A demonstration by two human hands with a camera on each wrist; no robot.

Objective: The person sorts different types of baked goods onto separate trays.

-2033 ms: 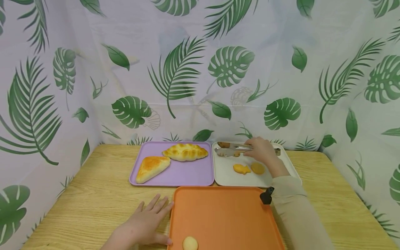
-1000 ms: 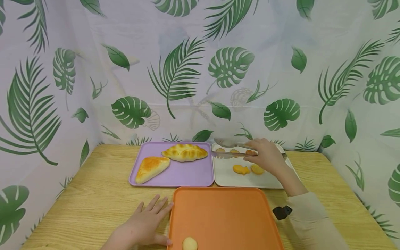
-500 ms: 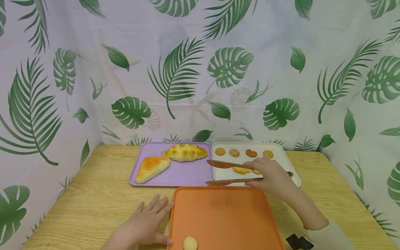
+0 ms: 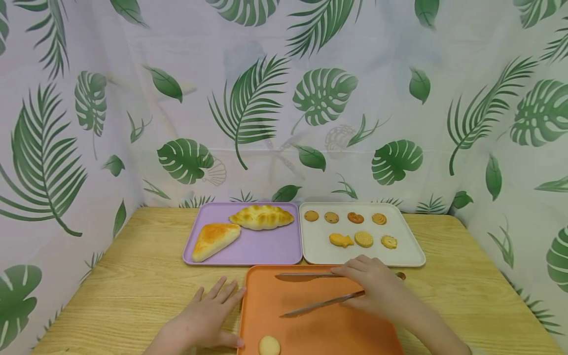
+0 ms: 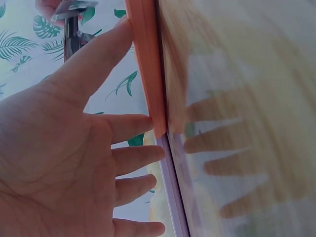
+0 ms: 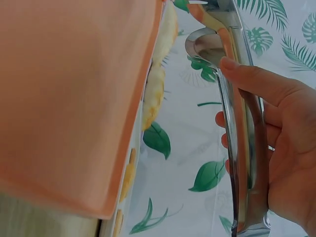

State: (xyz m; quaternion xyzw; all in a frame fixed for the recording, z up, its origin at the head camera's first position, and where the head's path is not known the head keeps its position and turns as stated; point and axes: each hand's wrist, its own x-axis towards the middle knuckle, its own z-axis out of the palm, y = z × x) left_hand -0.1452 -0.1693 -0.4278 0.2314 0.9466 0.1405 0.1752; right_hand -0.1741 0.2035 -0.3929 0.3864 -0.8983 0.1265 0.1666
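My right hand (image 4: pixel 377 288) grips a pair of metal tongs (image 4: pixel 321 302) over the orange tray (image 4: pixel 319 325). The tongs' arms are spread apart, tips toward the left, with nothing between them. In the right wrist view the thumb and fingers wrap round the tongs (image 6: pixel 247 148). My left hand (image 4: pixel 201 315) rests at the orange tray's left edge, fingers spread and straight, thumb and fingertips right at the rim. A pale round cookie (image 4: pixel 269 346) lies on the orange tray near its front left.
Behind stand a lilac tray (image 4: pixel 266 251) with a triangular bread (image 4: pixel 216 241) and a braided bread (image 4: pixel 262 217), and a cream tray (image 4: pixel 319 254) with several cookies, among them a fish-shaped cookie (image 4: pixel 340 240). All trays are on the wooden table (image 4: pixel 115 286), before a leaf-patterned cloth.
The right hand has lifted the tongs from the cream tray and brought them toward the front, over the orange tray, with their arms spreading wider. The left hand has stayed in place.
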